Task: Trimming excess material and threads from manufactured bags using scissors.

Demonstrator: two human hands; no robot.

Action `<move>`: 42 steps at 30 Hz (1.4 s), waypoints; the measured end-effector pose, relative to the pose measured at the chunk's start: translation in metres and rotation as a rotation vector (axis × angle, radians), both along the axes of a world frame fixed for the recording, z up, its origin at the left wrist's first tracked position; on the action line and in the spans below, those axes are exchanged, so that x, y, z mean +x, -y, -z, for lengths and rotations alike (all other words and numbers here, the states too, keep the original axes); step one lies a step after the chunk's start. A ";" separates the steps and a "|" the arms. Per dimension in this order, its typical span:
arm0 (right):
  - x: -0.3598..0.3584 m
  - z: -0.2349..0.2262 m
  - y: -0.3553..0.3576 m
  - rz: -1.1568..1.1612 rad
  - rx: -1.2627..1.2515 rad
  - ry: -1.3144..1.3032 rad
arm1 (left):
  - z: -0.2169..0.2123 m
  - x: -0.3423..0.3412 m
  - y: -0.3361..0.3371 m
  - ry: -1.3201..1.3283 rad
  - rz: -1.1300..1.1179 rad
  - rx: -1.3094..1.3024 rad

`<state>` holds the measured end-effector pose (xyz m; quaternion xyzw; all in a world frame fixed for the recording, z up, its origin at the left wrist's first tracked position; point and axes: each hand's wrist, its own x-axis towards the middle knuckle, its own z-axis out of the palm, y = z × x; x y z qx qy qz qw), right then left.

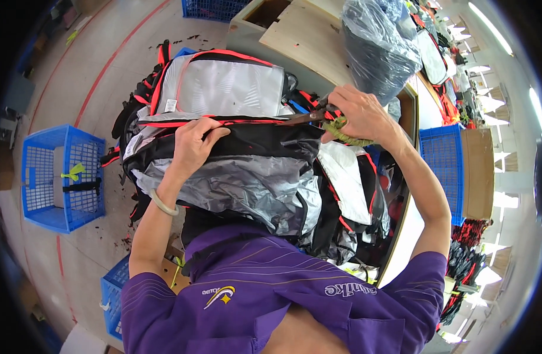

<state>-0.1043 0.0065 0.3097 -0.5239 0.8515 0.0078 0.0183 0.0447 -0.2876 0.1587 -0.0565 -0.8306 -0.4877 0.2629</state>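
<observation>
Floor (123,76) lies frame-left; centrally, our left grip (194,144) pinches red trim (247,121), presumably tensioning it for scissors (306,117) our right grip (361,115) clasps.

A workshop; heaped bags (229,88); blue crates (85,206); floor lines (113,61).

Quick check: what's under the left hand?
Black fabric and red-orange trim show around the left hand. What lies directly beneath its palm and curled fingers is covered, so I can't tell.
</observation>
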 end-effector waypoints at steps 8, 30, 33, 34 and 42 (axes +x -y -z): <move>0.003 -0.010 0.023 0.074 0.231 0.064 | -0.002 0.001 0.001 -0.198 -0.126 -0.139; -0.008 0.026 0.099 -0.047 0.249 0.371 | 0.013 0.013 -0.002 -0.250 -0.377 -0.071; -0.008 0.032 0.095 -0.078 0.169 0.383 | -0.002 0.011 0.006 -0.158 -0.292 -0.118; -0.008 0.033 0.093 -0.067 0.153 0.416 | -0.005 0.013 0.009 -0.157 -0.291 -0.117; -0.005 0.034 0.096 -0.067 0.186 0.412 | 0.003 0.020 0.009 -0.173 -0.262 -0.173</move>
